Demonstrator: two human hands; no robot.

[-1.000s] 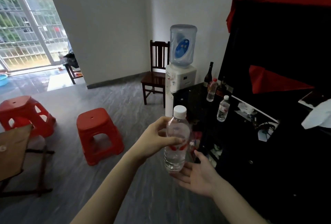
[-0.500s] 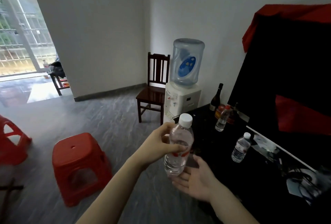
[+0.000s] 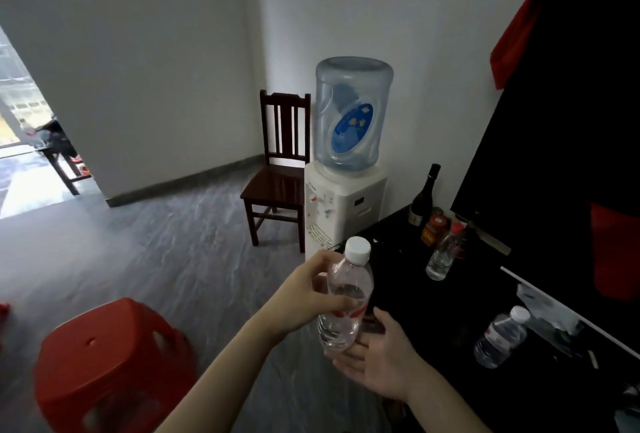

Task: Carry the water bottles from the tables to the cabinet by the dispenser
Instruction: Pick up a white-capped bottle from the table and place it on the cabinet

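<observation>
Before the dark cabinet [image 3: 433,328], a person holds a clear water bottle [image 3: 344,304] upright at chest height. Its white cap points up and its base hangs just above the cabinet's near edge. The left hand [image 3: 304,297] grips the bottle's middle, thumb across the front over the red label and fingers curled behind. The right hand [image 3: 377,360] lies palm up, fingers straight, cupped under the base and touching it. Compared with the views of the previous second, the water dispenser [image 3: 344,190], the wooden chair [image 3: 277,183] and the cabinet top appear larger and nearer, and the red stool [image 3: 110,367] has passed to the lower left; the grip itself is unchanged. Two bottles already stand on the cabinet, one near a dark wine bottle [image 3: 424,197] and one nearer the viewer [image 3: 498,339]. The carry thus appears almost complete, with only the setting-down of this bottle on bare cabinet top apparently outstanding.
</observation>
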